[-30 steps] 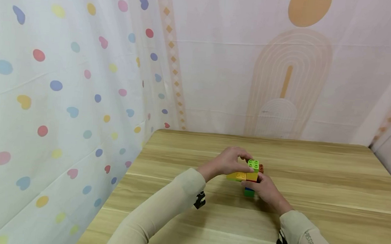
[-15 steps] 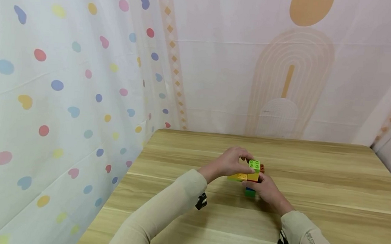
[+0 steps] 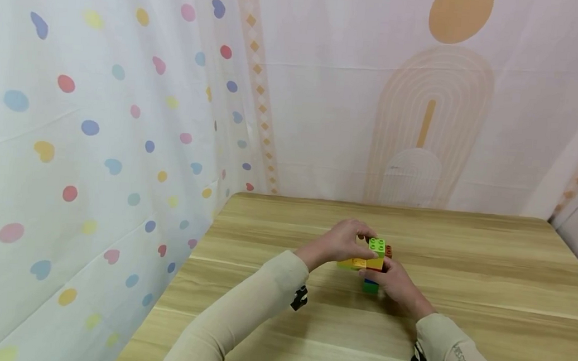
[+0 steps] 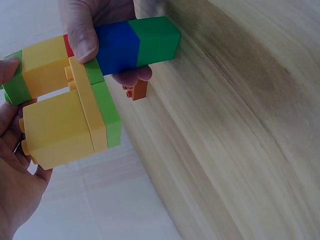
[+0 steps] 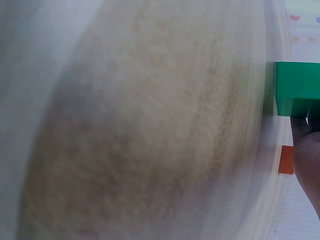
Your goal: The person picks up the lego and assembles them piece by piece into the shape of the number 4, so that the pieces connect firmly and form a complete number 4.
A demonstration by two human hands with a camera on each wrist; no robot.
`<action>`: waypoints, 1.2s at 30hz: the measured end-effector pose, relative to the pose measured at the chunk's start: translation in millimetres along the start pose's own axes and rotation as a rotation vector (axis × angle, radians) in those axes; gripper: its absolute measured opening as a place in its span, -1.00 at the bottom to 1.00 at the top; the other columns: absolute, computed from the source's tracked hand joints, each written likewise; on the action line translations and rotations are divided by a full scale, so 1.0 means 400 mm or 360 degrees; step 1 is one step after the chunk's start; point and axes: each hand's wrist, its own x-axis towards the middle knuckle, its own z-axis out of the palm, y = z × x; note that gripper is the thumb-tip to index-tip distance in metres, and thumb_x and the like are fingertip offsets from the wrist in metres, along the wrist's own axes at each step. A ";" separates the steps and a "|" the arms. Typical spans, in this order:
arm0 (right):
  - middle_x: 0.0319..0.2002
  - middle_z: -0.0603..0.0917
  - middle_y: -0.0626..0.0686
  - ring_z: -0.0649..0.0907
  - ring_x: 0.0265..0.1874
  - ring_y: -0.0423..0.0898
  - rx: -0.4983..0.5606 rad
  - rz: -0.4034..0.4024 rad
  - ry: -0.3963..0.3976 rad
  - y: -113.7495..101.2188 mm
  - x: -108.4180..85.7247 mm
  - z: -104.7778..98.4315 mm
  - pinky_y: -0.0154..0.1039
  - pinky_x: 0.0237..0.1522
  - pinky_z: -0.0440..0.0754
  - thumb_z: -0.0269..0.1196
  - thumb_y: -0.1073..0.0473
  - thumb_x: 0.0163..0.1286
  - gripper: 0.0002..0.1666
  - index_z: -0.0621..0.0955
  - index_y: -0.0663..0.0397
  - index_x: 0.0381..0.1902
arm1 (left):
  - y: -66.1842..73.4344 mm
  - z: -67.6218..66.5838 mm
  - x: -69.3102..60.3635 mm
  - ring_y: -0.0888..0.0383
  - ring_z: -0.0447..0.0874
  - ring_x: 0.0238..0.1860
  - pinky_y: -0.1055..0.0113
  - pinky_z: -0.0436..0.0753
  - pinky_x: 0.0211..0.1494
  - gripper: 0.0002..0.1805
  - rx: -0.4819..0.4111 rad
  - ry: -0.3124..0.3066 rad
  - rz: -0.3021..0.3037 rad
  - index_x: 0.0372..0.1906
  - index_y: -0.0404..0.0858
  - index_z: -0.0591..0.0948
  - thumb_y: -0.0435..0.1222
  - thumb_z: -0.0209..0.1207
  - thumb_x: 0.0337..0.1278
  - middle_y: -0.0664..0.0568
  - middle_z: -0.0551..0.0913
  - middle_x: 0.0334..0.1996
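A stack of toy building bricks (image 4: 117, 45) stands on the table, with light green on top, then yellow, red, blue and dark green. From its side juts an arm with a flat orange-yellow brick (image 4: 87, 107), light green pieces beneath it and a big yellow brick (image 4: 57, 132) on it. My left hand (image 3: 342, 243) pinches the light green top brick (image 3: 377, 245) between thumb and fingers. Lower down, my right hand (image 3: 397, 283) grips the stack around its red and blue bricks, thumb in front. In the right wrist view only the dark green brick (image 5: 299, 89) shows of the stack.
A small brown-orange brick (image 4: 138, 90) lies on the wooden table (image 3: 489, 273) just behind the stack, partly hidden by it in the head view. A patterned white curtain (image 3: 323, 121) hangs beyond the table's far edge, and a dotted one (image 3: 120, 152) at the left.
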 end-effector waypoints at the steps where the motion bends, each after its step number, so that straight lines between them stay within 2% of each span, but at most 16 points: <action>1: -0.04 0.65 0.08 0.56 -0.13 -0.07 -0.0002 -0.0003 0.0001 0.000 0.000 0.000 -0.17 -0.03 0.50 0.33 -0.05 0.38 -0.44 0.57 0.21 0.16 | 0.000 0.000 0.001 0.13 0.55 -0.04 0.44 0.48 -0.06 -0.58 -0.0001 0.0001 -0.0005 0.07 -0.19 0.69 -0.13 0.39 0.14 0.20 0.69 -0.09; 7: -0.03 0.63 0.09 0.55 -0.13 -0.06 0.0002 0.0010 0.0001 0.000 0.001 0.001 -0.17 -0.04 0.50 0.33 -0.06 0.37 -0.42 0.56 0.21 0.18 | -0.005 0.003 0.002 0.18 0.54 -0.05 0.44 0.50 -0.06 -0.56 -0.0013 0.0021 -0.0013 0.08 -0.18 0.69 -0.10 0.41 0.11 0.21 0.68 -0.12; 12: -0.02 0.62 0.10 0.55 -0.12 -0.05 -0.0022 0.0019 -0.0007 0.000 0.001 0.002 -0.16 -0.04 0.50 0.32 -0.08 0.38 -0.39 0.54 0.23 0.18 | -0.012 0.010 -0.002 0.24 0.51 -0.12 0.44 0.51 -0.12 -0.56 -0.0098 0.0036 -0.0029 0.08 -0.18 0.69 -0.11 0.41 0.11 0.24 0.64 -0.19; 15: -0.01 0.62 0.10 0.55 -0.11 -0.05 -0.0026 0.0025 -0.0004 -0.002 0.002 -0.001 -0.15 -0.03 0.48 0.33 -0.09 0.36 -0.39 0.55 0.20 0.19 | -0.013 0.011 -0.003 0.27 0.48 -0.15 0.44 0.50 -0.12 -0.58 -0.0109 0.0049 -0.0008 0.07 -0.19 0.69 -0.11 0.40 0.13 0.24 0.64 -0.19; 18: -0.01 0.62 0.10 0.54 -0.11 -0.04 -0.0047 0.0015 -0.0003 -0.004 0.004 -0.004 -0.15 -0.04 0.47 0.34 -0.09 0.35 -0.39 0.55 0.18 0.19 | -0.013 0.011 -0.002 0.25 0.48 -0.15 0.44 0.48 -0.11 -0.59 -0.0105 0.0055 0.0011 0.06 -0.19 0.70 -0.12 0.40 0.13 0.23 0.65 -0.19; 24: -0.02 0.63 0.10 0.56 -0.13 -0.05 -0.0089 0.0008 -0.0021 -0.006 0.004 -0.008 -0.17 -0.07 0.49 0.34 -0.08 0.35 -0.40 0.55 0.19 0.19 | -0.012 0.011 -0.001 0.15 0.52 -0.11 0.43 0.48 -0.12 -0.59 -0.0107 0.0050 -0.0010 0.05 -0.18 0.70 -0.12 0.41 0.12 0.24 0.62 -0.23; 28: -0.01 0.64 0.09 0.57 -0.12 -0.05 -0.0110 -0.0004 -0.0033 -0.009 0.001 -0.010 -0.15 -0.06 0.50 0.34 -0.07 0.36 -0.40 0.54 0.19 0.19 | -0.012 0.012 0.000 0.20 0.51 -0.13 0.43 0.49 -0.12 -0.60 -0.0112 0.0053 0.0005 0.04 -0.19 0.70 -0.12 0.41 0.12 0.25 0.63 -0.22; 36: -0.04 0.67 0.08 0.59 -0.11 -0.06 -0.0174 -0.0041 -0.0038 -0.002 -0.002 -0.013 -0.13 -0.03 0.52 0.34 0.00 0.37 -0.50 0.60 0.17 0.14 | -0.019 0.018 -0.003 0.29 0.53 -0.15 0.43 0.51 -0.10 -0.64 -0.0145 0.0029 0.0009 0.04 -0.16 0.69 -0.16 0.39 0.14 0.26 0.62 -0.22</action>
